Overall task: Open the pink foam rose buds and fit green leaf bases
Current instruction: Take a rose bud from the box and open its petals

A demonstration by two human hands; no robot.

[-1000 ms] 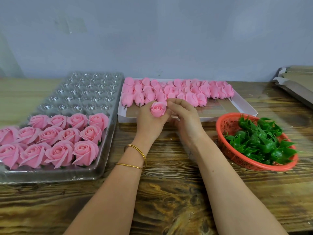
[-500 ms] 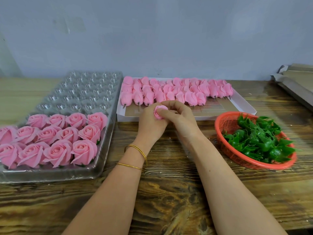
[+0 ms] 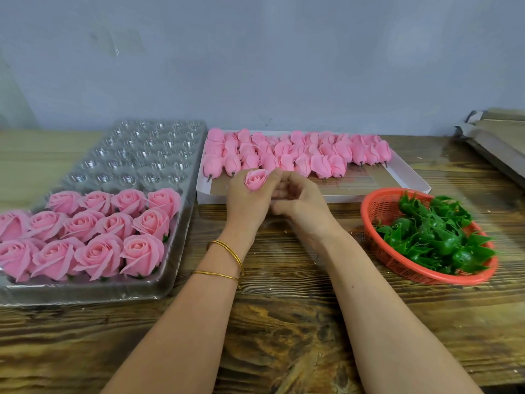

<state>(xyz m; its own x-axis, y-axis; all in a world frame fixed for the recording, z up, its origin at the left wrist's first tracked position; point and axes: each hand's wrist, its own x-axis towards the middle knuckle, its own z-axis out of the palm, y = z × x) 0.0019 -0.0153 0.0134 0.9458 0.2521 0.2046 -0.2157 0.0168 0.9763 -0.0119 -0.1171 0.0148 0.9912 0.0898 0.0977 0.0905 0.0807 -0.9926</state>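
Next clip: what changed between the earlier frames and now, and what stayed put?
The right hand, covering the small pink foam rose bud half a second ago, has drawn back rightward, baring it. The left hand keeps its grip on the bud. Unmoved: clear plastic tray of opened roses, white cardboard box of closed buds, red plastic basket of green leaf bases.

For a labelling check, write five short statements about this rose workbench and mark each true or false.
The left hand holds a pink rose bud. True.
The green leaf bases lie in a blue bowl. False: an orange basket holds them.
Opened roses sit in the clear tray's near rows. True.
The right hand reaches into the basket. False: it is beside the left hand, at the bud.
The white box is empty. False: closed buds lie in it.
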